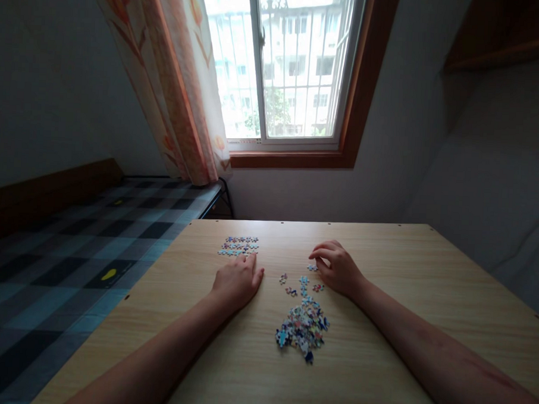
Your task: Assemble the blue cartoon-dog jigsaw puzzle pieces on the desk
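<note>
My left hand (238,279) lies low over the table, fingers stretched forward and thumb apart. Its fingertips reach the nearest of three neat rows of jigsaw pieces (239,246), at that row's right end; what lies under them is hidden. Across the table, my right hand (337,268) is loosely curved with finger and thumb apart. Just below its fingertips is a pale blue jigsaw piece (312,267); I cannot tell whether they touch. Several loose pieces (304,282) are scattered between the hands. Closer to me sits a heap of mixed jigsaw pieces (303,325).
The light wooden table (378,361) has its far edge near the wall. Left of it stands a bed with a checked cover (129,237). A floral curtain (162,84) hangs beside a barred window (302,66), and a wooden shelf (508,51) juts out at upper right.
</note>
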### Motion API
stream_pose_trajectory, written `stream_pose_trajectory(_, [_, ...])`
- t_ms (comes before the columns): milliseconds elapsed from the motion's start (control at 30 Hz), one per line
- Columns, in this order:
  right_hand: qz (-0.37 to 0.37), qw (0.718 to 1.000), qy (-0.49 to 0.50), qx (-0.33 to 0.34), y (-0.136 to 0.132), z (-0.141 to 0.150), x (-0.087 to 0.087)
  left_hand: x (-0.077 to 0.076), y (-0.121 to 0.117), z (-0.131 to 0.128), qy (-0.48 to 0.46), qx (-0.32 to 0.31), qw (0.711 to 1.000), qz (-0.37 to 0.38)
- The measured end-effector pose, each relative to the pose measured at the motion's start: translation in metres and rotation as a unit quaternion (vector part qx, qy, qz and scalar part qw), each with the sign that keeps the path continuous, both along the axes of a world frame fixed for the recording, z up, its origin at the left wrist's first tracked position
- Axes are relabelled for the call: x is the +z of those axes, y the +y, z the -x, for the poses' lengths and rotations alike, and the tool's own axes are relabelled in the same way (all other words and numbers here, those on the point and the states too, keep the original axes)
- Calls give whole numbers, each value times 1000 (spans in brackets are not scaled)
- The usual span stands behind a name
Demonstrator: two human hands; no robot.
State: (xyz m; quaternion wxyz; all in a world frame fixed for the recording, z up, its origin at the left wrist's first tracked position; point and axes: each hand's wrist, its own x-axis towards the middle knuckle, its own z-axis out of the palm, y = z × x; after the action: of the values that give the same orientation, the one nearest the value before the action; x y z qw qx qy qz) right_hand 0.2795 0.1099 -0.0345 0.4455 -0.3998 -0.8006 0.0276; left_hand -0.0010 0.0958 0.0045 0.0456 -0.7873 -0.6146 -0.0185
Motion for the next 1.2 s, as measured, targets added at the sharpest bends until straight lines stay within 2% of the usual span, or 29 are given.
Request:
stream_pose_trajectory(233, [0, 1000, 0, -1, 0, 0, 0, -1, -1, 1, -7, -10, 1000, -11])
stream_pose_trajectory(533, [3, 1000, 0, -2, 0, 0, 1, 5, -21, -8, -15, -91, 996, 2])
stream_pose_trajectory(667, [7, 1000, -3, 4, -1, 0, 2, 4, -19, -6, -4, -167, 986, 9])
stream_pose_trajectory(900, [25, 999, -26, 35, -10, 2, 13, 6, -16, 0, -18, -313, 948, 57])
stream_pose_trajectory(1033, [26, 993, -76, 86, -16, 5, 24, 8, -17, 2, -26, -356, 930, 81])
stream_pose_trajectory(1200, [43, 977, -172, 122, -21, 5, 33, 16, -18, 2, -20, -379, 920, 100])
